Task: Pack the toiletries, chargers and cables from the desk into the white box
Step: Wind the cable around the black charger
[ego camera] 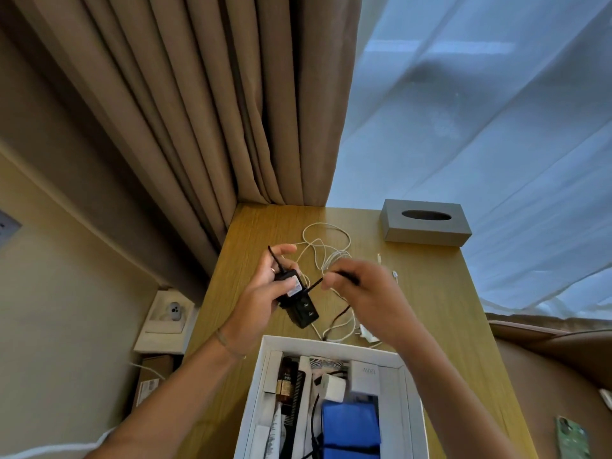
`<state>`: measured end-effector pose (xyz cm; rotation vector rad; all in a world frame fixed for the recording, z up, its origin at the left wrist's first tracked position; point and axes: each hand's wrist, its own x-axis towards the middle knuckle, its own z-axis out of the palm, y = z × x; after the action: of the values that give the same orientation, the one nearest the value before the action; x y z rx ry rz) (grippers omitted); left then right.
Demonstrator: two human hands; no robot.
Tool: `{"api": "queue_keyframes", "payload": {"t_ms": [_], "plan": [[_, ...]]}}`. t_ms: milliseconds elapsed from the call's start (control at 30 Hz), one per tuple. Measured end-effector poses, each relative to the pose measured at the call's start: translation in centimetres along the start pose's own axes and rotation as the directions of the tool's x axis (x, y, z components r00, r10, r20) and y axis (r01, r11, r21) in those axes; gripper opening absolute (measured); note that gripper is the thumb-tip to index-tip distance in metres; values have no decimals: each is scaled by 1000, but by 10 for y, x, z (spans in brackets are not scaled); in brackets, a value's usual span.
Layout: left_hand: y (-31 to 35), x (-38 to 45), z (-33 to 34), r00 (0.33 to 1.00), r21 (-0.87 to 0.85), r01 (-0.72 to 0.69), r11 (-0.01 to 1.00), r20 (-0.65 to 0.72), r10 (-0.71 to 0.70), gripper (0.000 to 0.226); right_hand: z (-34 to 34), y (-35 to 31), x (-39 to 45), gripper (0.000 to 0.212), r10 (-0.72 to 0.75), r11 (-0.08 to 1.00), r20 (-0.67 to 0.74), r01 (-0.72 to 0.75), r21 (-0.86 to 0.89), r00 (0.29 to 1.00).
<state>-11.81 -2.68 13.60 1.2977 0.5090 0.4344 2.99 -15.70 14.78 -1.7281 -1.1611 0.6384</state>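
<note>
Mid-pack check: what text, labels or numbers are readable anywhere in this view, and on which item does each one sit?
"120W", seen upside down: on the white block charger in the white cardboard box.
"P8": partial print on the brown bottle in the box; the rest is unreadable.
White sticker on the black plug adapter held in the left hand: too small to read.
Label on the brown carton beside the desk: blurred.

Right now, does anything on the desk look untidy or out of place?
Yes. A white cable lies in a loose tangle on the desk, not coiled, behind both hands. A small white plug lies loose beside the white box. Nothing looks spilled or damaged.
</note>
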Motion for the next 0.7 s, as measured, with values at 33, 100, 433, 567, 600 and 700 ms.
{"api": "queue_keyframes", "payload": {"t_ms": [33,100,433,567,600,700], "plan": [[3,-3,2,999,-53,8,999,48,-5,52,-3,7,4,16,-15,994,-11,17,108,1000],[11,-5,8,993,-197,18,980,120,6,55,3,22,7,22,-19,940,-58,38,340,998],[9,13,12,981,-368,-139,919,-179,77,54,113,18,-33,32,253,930,28,-251,269,967],[2,12,3,966,55,-149,987,-207,157,54,84,-10,-37,22,142,990,125,-141,-10,982],[0,10,-1,971,104,-137,985,-182,154,55,70,-16,-35,20,114,992,115,-107,-61,987],[-6,2,-10,995,175,-76,982,-47,86,54,27,-19,-21,19,21,993,4,-21,-113,1000]]}}
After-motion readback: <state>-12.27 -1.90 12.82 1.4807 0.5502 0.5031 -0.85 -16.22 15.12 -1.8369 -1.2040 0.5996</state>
